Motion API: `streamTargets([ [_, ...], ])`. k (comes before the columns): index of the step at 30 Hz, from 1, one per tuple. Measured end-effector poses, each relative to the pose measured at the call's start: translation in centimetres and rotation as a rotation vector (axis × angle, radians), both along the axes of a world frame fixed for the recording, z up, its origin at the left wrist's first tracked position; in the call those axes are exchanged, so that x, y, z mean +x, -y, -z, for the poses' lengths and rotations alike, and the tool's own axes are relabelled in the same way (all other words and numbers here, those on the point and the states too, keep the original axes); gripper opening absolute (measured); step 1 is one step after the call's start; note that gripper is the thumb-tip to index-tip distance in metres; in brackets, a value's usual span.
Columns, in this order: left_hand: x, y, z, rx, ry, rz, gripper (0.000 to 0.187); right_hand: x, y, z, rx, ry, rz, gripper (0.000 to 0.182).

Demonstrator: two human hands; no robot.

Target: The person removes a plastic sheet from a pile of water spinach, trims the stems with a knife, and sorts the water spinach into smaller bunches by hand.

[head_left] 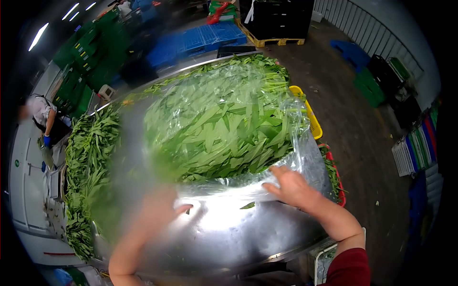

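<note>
Long-leaved green vegetables (pixel 229 138) lie in a broad pile on a shiny metal table (pixel 224 229), with clear plastic film (pixel 214 86) spread over the far part and along the near edge of the pile. My right hand (pixel 291 187) grips the near edge of this film, thumb and fingers on either side of it. At the film's near left corner is my left hand (pixel 160 207). It is smeared, with only the thumb showing clearly, so its grip cannot be made out. A loose leaf (pixel 247 206) rests on the metal between my hands.
More leafy bunches (pixel 90 167) line the table's left side. A yellow crate (pixel 310 114) and a red crate (pixel 338 183) stand off its right edge. Blue pallets (pixel 214 38) and green crates (pixel 81 57) are behind. Another person (pixel 43 114) stands at far left.
</note>
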State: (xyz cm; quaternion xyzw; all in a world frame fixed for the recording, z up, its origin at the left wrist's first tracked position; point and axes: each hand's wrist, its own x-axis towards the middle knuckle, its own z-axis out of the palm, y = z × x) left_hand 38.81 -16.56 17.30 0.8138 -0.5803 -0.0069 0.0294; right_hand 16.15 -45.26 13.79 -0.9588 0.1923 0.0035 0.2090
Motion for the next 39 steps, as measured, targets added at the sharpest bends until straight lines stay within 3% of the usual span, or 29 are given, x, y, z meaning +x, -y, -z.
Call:
streamTargets([
  [2, 2.4, -1.3, 0.4, -0.057, 0.138, 0.006, 0.053, -0.8, 2.2, -0.2, -0.127, -0.062, 0.065, 0.037],
  [5, 5.7, -4.4, 1.3, -0.052, 0.233, 0.042, 0.052, -3.0, 5.7, 1.5, -0.353, 0.075, 0.056, 0.035],
  [10, 5.3, -12.9, 10.4, 0.152, 0.04, -0.209, 0.041, -4.9, 7.8, 4.0, -0.512, 0.215, 0.038, 0.034],
  [13, 2.9, -14.2, 13.6, 0.301, -0.143, -0.195, 0.033, -8.8, 12.6, 13.2, 0.145, 0.13, 0.334, 0.033],
  [15, 2.5, -14.6, 15.2, 0.075, -0.58, -0.463, 0.03, -11.4, 14.5, 16.2, 0.642, 0.136, 0.634, 0.032],
  [16, 3.4, -15.6, 16.2, -0.142, -0.935, -0.729, 0.028, -12.5, 15.2, 16.3, 0.896, 0.147, 0.776, 0.031],
  [18, 5.2, -15.5, 13.5, -0.527, -0.871, -0.689, 0.028, -12.4, 17.8, 13.2, 0.968, 0.267, 0.808, 0.032],
  [19, 5.5, -14.6, 11.4, -0.795, -1.042, -0.73, 0.028, -11.8, 19.1, 11.9, 1.012, 0.326, 0.82, 0.032],
  [21, 9.5, -15.3, 11.1, -0.916, -0.878, -0.73, 0.025, -11.8, 24.6, 12.9, 0.975, 0.907, 1.058, 0.029],
  [22, 12.0, -16.1, 11.4, -0.904, -0.72, -0.739, 0.024, -9.4, 25.5, 10.8, 0.737, 0.999, 1.063, 0.026],
  [23, 14.3, -15.7, 11.2, -0.897, -0.595, -0.734, 0.022, -5.8, 25.1, 7.7, 0.497, 1.081, 1.064, 0.024],
  [25, 14.6, -10.8, 7.6, -0.902, -0.541, -0.727, 0.018, 0.5, 21.7, 0.6, 0.283, 0.97, 0.718, 0.025],
  [27, 12.1, -3.8, 2.3, -0.88, -0.6, -0.733, 0.015, 5.3, 20.0, -2.4, -0.079, 0.886, 0.27, 0.026],
  [29, 10.8, 1.0, 0.4, -0.819, -0.607, -0.532, 0.014, 8.6, 17.1, -4.8, -0.076, 0.601, 0.17, 0.027],
  [30, 9.2, 3.4, -0.8, -0.79, -0.657, -0.537, 0.016, 10.0, 16.9, -4.6, -0.099, 0.594, 0.137, 0.026],
  [31, 8.9, 4.9, -1.2, -0.675, -0.444, -0.398, 0.019, 11.2, 17.4, -3.9, -0.12, 0.586, 0.104, 0.026],
  [34, 6.6, 9.4, -3.1, -0.611, -0.436, -0.139, 0.023, 13.3, 20.2, -2.4, -0.097, 0.442, -0.011, 0.024],
  [37, 5.7, 12.8, -3.4, -0.581, -0.423, 0.04, 0.025, 14.4, 20.7, -3.8, -0.06, 0.583, 0.153, 0.022],
  [38, 5.4, 13.8, -3.6, -0.576, -0.422, 0.099, 0.025, 14.8, 20.9, -4.1, 0.149, 0.62, 0.228, 0.025],
  [39, 5.0, 14.8, -3.8, -0.554, -0.474, 0.099, 0.026, 14.8, 20.6, -4.6, 0.117, 0.572, 0.132, 0.027],
])
